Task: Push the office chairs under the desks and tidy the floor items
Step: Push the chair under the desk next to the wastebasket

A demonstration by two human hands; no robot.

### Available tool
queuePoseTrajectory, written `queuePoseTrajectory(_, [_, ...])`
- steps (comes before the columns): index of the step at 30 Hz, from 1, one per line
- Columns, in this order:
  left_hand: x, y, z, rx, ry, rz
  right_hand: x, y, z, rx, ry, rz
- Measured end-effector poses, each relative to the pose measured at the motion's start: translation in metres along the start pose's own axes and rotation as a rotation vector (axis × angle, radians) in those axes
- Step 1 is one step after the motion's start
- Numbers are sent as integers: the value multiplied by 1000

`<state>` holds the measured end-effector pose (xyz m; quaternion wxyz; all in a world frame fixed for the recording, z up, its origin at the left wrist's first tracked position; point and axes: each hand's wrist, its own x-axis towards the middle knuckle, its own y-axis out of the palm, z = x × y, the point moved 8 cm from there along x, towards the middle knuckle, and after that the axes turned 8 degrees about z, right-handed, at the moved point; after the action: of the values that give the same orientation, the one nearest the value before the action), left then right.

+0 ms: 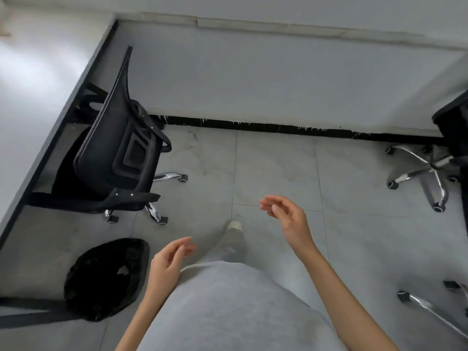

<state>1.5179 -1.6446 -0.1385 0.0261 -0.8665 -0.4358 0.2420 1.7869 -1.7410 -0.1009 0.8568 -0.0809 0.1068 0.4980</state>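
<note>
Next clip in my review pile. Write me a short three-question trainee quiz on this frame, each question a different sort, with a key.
1. True or false: the left hand grips the backrest of the black office chair.
2. Multiple choice: the bin lined with a black bag stands A) on the desk, B) on the floor near the left hand, C) under the right hand.
3. Fill in: the black office chair's seat is partly tucked under the ____.

Key: 1 false, both hands are open and hold nothing; 2 B; 3 desk.
</note>
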Motion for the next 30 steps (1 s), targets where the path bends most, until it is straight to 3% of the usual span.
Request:
queuePoseTrajectory(9, [215,32,-171,55,159,74,142,-58,16,-92,164,2])
queuePoseTrajectory(14, [282,23,-213,41,187,-41,257,-49,49,-155,148,180])
queuePoseTrajectory(18, [303,-3,-196,-66,79,-272,356,4,87,-260,88,479])
queuePoseTrajectory(22, [286,-28,-174,-264,-77,-655,426,85,132,-341,9,831])
queuePoseTrajectory(26, [251,-38,-161,-355,-199,-963,454,173,174,-393,-133,1125])
queuePoseTrajectory(30, [217,-64,-156,-302,-304,-1184,457,253,208,-532,-403,1278])
